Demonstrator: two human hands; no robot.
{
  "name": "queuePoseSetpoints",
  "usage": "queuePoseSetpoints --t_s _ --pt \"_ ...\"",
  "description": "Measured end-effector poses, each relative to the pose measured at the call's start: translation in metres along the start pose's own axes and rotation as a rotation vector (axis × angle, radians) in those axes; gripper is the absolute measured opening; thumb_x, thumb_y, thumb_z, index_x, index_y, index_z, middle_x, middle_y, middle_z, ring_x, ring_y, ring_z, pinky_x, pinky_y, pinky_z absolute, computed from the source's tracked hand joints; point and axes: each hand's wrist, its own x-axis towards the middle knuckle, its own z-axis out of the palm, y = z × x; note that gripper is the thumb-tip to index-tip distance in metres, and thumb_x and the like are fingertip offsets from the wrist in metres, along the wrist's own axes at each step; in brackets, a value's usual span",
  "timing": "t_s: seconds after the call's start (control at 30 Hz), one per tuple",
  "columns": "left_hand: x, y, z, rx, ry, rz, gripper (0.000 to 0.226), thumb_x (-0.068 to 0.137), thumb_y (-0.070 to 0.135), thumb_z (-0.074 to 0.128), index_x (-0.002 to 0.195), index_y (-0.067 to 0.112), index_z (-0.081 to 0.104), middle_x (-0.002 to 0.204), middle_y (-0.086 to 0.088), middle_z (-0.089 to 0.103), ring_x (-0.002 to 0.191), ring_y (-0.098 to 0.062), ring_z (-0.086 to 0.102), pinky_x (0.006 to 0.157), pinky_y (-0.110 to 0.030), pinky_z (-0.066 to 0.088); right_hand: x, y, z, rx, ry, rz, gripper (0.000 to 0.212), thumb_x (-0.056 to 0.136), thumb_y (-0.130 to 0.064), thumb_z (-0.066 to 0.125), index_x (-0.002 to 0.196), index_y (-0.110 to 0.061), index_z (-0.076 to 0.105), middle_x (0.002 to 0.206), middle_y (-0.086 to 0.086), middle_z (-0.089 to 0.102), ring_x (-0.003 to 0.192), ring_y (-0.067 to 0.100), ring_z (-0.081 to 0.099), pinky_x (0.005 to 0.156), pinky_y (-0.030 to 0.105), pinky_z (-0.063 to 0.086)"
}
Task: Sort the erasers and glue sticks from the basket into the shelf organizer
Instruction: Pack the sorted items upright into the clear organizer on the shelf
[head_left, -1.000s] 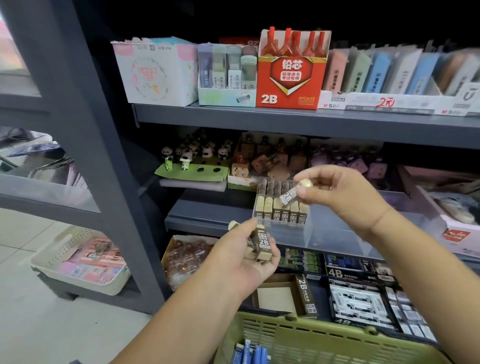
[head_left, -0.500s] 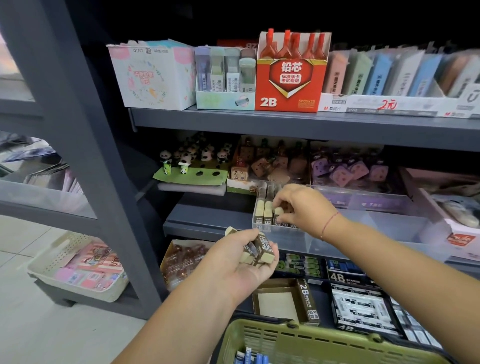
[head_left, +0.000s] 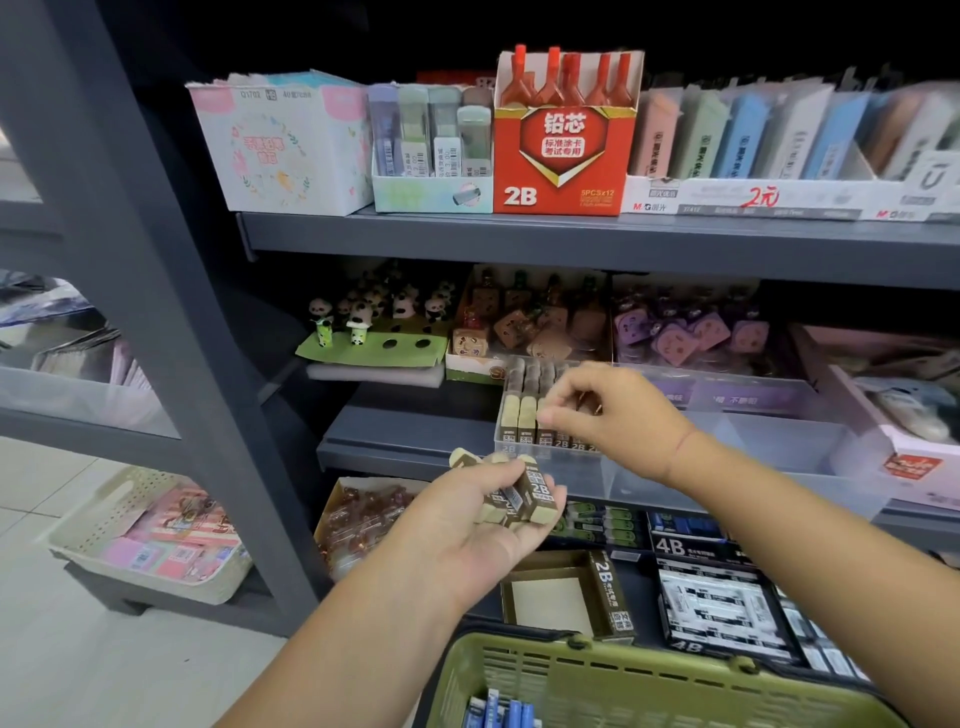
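In the clear organizer (head_left: 727, 457): the shelved erasers (head_left: 524, 415) were stood upright in its left compartment, labels forward, likely so that the row could be packed tight and read from the aisle.
Right hand (head_left: 613, 410): held over that row with the fingers curled low onto the eraser tops; whether one eraser was pinched or merely pressed home could not be told.
Left hand (head_left: 467, 525): kept palm-up just below the organizer and closed around the spare erasers (head_left: 535, 493), probably as a ready supply so that each piece is passed only a short way.
Basket (head_left: 571, 670): kept at the lower edge, under the arms; blue items (head_left: 498, 714) were left in it, too blurred to be named.
Change from one second before: the right hand, then raised with a single eraser pinched above the row, was brought down into the compartment; the left hand's bundle was hardly shifted.
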Motion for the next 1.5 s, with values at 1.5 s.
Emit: queuePoseSetpoints --t_s 1.5 --pt "0.011 -0.017 -0.009 0.364 -0.061 0.057 0.027 0.075 0.003 0.074 0.100 -0.002 0.067 0.093 -0.019 0.073 0.080 -0.028 0.071 0.060 -0.031 0.060 -0.016 -0.007 -0.016 0.342 -0.399 0.059 0.025 0.084 -0.022 0.067 0.101 -0.003 0.070 0.074 0.000 0.065 0.065 0.008 0.054 0.059 0.018 0.044"
